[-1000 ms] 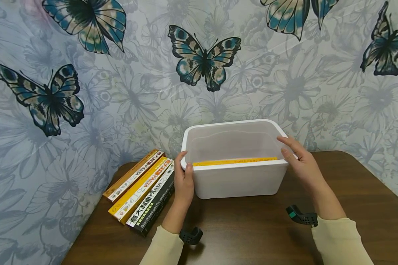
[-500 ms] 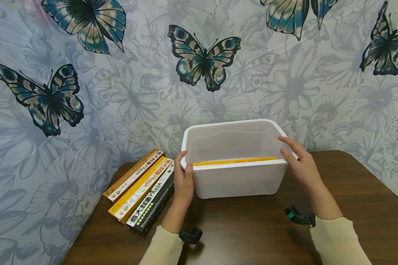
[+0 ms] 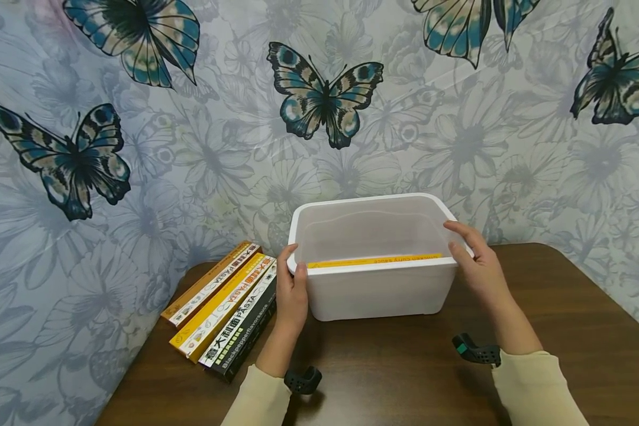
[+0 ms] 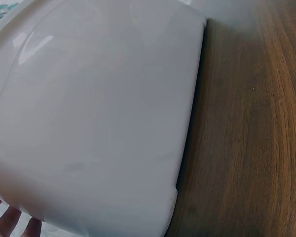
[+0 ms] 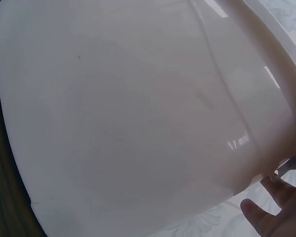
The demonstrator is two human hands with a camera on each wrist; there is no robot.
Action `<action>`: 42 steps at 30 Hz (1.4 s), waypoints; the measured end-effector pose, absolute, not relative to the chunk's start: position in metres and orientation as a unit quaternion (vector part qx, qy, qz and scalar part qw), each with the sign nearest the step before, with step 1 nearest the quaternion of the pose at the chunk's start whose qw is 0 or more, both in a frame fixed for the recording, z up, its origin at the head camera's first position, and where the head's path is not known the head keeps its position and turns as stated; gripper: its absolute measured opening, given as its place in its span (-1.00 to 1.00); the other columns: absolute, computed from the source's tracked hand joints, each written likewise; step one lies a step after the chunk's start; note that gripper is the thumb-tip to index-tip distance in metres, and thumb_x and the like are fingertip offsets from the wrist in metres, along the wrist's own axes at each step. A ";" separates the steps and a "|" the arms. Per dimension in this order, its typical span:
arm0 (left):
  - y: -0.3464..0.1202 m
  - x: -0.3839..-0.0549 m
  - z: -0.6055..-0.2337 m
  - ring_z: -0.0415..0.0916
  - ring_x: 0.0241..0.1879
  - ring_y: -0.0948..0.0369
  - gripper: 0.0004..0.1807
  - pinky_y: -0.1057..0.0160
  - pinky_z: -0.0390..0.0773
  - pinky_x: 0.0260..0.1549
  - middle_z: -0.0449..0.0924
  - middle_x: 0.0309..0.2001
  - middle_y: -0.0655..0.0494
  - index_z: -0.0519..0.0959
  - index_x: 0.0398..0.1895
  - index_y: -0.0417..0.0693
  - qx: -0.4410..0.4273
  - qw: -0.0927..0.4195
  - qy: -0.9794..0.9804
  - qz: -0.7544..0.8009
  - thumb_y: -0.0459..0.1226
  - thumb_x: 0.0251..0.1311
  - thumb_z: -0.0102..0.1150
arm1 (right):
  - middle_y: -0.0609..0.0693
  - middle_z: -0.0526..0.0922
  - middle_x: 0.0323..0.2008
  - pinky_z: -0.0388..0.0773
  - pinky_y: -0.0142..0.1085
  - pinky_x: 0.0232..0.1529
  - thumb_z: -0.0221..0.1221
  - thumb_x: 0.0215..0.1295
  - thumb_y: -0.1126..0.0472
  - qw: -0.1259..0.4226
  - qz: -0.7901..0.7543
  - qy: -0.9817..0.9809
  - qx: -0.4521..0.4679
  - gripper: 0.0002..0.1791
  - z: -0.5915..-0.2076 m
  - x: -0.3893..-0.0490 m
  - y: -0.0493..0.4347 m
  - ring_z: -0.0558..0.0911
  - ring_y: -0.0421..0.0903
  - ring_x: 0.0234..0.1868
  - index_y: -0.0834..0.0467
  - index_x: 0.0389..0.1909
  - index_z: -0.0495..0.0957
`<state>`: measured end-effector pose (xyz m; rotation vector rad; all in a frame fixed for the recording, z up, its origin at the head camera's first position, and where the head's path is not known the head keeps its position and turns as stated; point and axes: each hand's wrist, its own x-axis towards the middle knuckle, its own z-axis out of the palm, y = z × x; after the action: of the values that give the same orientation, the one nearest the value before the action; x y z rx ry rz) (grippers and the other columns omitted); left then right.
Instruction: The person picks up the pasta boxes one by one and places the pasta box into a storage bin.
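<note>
A white plastic storage bin (image 3: pixel 380 294) stands on the table, its mouth facing up and towards me. My left hand (image 3: pixel 291 299) grips its left end, thumb at the front rim corner. At the right end, my right hand (image 3: pixel 479 266) holds the rim between thumb and fingers. Inside the bin, the edge of a yellow box (image 3: pixel 375 261) with curry sauce lettering shows just above the front rim; the rest is hidden. The left wrist view is filled by the bin wall (image 4: pixel 98 98), with fingertips (image 4: pixel 8 221) at the lower left. Fingers (image 5: pixel 256 215) show beside the wall in the right wrist view.
Left of the bin, three pasta boxes lie side by side at a slant: an orange-brown one (image 3: pixel 213 284), a yellow one (image 3: pixel 223 307) and a black one (image 3: pixel 239 331). The brown wooden table (image 3: pixel 383 373) backs onto a butterfly-patterned wall covering (image 3: pixel 202 177).
The whole head view has shifted slightly to the left. Both hands keep their hold on the bin, which stays in the same place on the table.
</note>
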<state>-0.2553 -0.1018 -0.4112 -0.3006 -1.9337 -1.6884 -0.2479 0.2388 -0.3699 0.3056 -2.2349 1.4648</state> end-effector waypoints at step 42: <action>-0.198 -0.190 -0.406 0.27 0.38 -0.12 -0.17 -0.30 0.36 0.23 0.22 0.42 -0.14 0.17 0.50 0.06 0.048 0.135 -0.928 -0.343 0.11 0.26 0.23 | -0.04 0.08 0.59 0.03 -0.32 0.43 -0.06 0.54 0.13 0.226 0.610 -0.755 0.084 -0.54 -0.381 -0.251 0.236 0.04 -0.06 0.60 0.18 0.36 0.30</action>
<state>-0.1899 -0.1979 -0.4063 0.1384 -2.6898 -0.9924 -0.2511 0.2363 -0.3813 0.2308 -2.0823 1.6805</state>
